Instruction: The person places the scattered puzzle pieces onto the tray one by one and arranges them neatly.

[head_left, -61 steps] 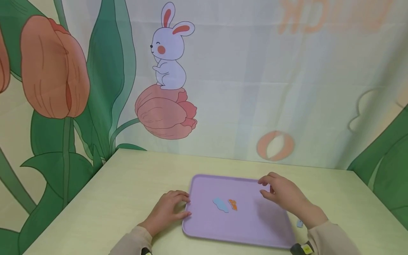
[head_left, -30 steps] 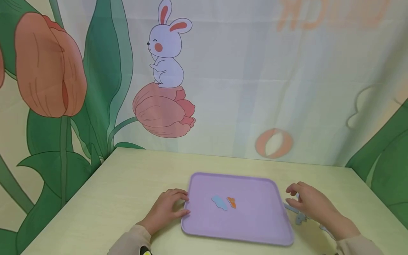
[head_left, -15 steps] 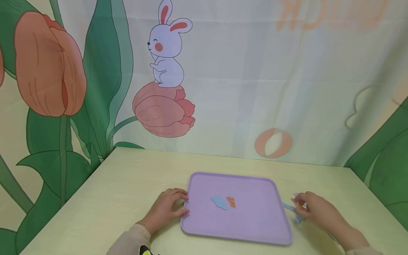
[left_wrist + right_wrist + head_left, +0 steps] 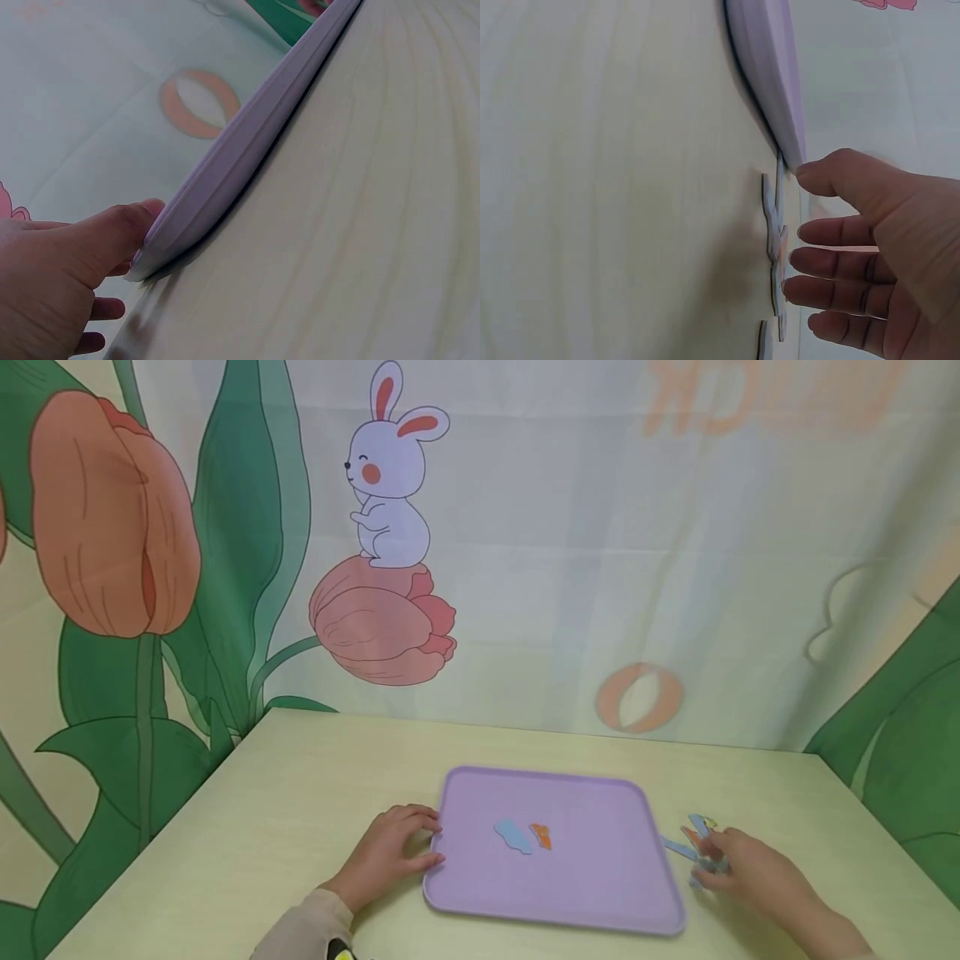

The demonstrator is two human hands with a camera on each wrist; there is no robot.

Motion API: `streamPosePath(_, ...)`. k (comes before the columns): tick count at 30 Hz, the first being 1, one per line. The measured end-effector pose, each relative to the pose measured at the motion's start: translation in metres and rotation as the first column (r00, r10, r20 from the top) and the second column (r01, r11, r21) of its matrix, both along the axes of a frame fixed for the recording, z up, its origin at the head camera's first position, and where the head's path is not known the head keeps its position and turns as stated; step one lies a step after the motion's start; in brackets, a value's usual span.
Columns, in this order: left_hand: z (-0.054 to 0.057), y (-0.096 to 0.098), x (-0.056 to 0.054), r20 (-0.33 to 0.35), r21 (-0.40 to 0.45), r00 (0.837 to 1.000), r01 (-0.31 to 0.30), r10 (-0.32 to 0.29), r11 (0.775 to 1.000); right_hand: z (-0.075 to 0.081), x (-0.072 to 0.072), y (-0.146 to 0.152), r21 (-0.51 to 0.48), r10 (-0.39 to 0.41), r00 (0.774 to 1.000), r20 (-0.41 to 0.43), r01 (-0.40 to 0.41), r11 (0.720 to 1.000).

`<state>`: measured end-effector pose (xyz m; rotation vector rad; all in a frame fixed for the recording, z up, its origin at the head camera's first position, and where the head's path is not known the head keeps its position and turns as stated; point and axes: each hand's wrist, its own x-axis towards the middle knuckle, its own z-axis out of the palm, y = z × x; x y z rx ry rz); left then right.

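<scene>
A light purple tray (image 4: 555, 893) lies on the table with a pale blue flat piece (image 4: 513, 837) and a small orange one (image 4: 541, 836) in it. At its left rim rests my left hand (image 4: 386, 852), thumb and fingertips apart along the edge. My right hand (image 4: 761, 868) is over several thin cut-out pieces beside the tray's right side. Among them are a blue strip (image 4: 680, 849) and an orange-and-blue piece (image 4: 693, 833). In the right wrist view, the right fingers (image 4: 836, 262) are spread close by the pieces (image 4: 772, 232), thumb apart from them. The hand partly hides the pieces.
The pale wooden table (image 4: 322, 777) runs back to a curtain (image 4: 525, 568) printed with tulips and a rabbit. In the right wrist view another thin piece (image 4: 763, 341) lies on the table near the bottom edge.
My right hand has moved from above the tray's right part to the pieces on the table at its right, and lower. The left hand has stayed at the tray's rim.
</scene>
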<state>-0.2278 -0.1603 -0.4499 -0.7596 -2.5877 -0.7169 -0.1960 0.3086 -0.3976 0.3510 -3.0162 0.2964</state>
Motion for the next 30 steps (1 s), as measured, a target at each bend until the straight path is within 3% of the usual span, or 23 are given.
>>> streamPosePath(8, 0.0012, 0.0012, 0.0013, 0.011, 0.000, 1.000, -0.008, 0.008, 1.000, -0.0055, -0.0012, 0.0012, 0.046, -0.028, 0.999, 0.027, 0.027, 0.999)
streamPosePath(30, 0.0014, 0.0003, 0.0012, 0.007, -0.002, 1.000, -0.004, 0.004, 1.000, -0.0108, -0.0035, -0.0017, 0.027, -0.076, 0.995, 0.072, 0.074, 0.997)
